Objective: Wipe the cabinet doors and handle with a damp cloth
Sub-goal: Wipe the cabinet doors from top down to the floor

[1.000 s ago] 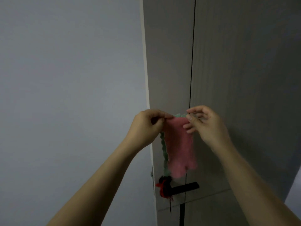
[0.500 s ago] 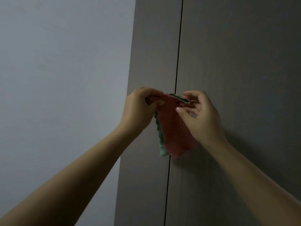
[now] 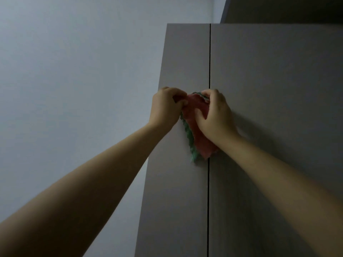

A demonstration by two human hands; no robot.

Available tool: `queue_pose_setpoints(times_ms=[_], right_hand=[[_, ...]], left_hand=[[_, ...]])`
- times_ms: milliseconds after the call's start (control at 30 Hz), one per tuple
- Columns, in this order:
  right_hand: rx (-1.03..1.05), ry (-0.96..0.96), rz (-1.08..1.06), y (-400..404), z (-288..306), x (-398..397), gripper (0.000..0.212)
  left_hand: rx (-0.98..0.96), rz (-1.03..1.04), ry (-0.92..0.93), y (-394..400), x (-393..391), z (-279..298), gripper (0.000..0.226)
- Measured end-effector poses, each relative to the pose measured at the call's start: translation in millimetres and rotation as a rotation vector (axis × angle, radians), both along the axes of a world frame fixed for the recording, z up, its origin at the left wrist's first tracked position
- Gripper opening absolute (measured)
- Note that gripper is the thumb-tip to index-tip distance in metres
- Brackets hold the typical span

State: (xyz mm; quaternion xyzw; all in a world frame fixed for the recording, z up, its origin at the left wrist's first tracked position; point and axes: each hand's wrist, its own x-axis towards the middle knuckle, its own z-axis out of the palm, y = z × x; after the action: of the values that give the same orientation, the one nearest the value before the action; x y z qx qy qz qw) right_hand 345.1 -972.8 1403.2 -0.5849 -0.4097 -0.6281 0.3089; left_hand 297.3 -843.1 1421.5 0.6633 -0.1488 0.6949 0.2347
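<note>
Both arms reach up and forward to a tall grey cabinet, where the left hand [image 3: 166,106] and the right hand [image 3: 216,113] together hold a pink cloth [image 3: 198,134] with a green fringe. The left hand's fingers [image 3: 179,94] are curled tight and pinch the cloth's upper left corner; the right hand's fingers are bent over the upper right part, with the thumb [image 3: 199,114] lying across the pink face, so both hands grip the fabric and neither is spread flat. The cloth hangs down between the wrists in a narrowing shape, its green edge [image 3: 189,140] running along the left side to a tip that ends just beside the dark vertical seam [image 3: 209,201] between the two doors. It lies against or very close to the door surface, though whether it presses there cannot be told. The left door [image 3: 176,201] is a narrow panel whose outer edge meets a pale blue-grey wall [image 3: 74,71]; the left hand sits right at that edge. The right door [image 3: 278,80] is much broader and stretches bare to the right and upward. The doors' straight top edge [image 3: 259,24] lies well above the hands, leaving a long run of plain door between the cloth and the top, and a dark recess [image 3: 278,10] shows above it.
</note>
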Motion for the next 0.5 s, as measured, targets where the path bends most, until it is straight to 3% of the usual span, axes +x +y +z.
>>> queue_pose_setpoints(times_ms=[167,300,400,500], right_hand=[[-0.124,0.003,-0.113,19,29,21,0.055],[-0.223,-0.102,-0.432,20,30,40,0.062],[-0.271,-0.064,-0.629,21,39,46,0.072],[-0.282,-0.064,-0.697,22,44,57,0.069]], left_hand=[[-0.006,0.026,-0.049,12,13,32,0.022],[-0.099,0.234,0.108,22,31,29,0.045],[-0.130,0.134,0.203,31,47,21,0.050],[-0.116,0.054,0.210,35,60,19,0.051]])
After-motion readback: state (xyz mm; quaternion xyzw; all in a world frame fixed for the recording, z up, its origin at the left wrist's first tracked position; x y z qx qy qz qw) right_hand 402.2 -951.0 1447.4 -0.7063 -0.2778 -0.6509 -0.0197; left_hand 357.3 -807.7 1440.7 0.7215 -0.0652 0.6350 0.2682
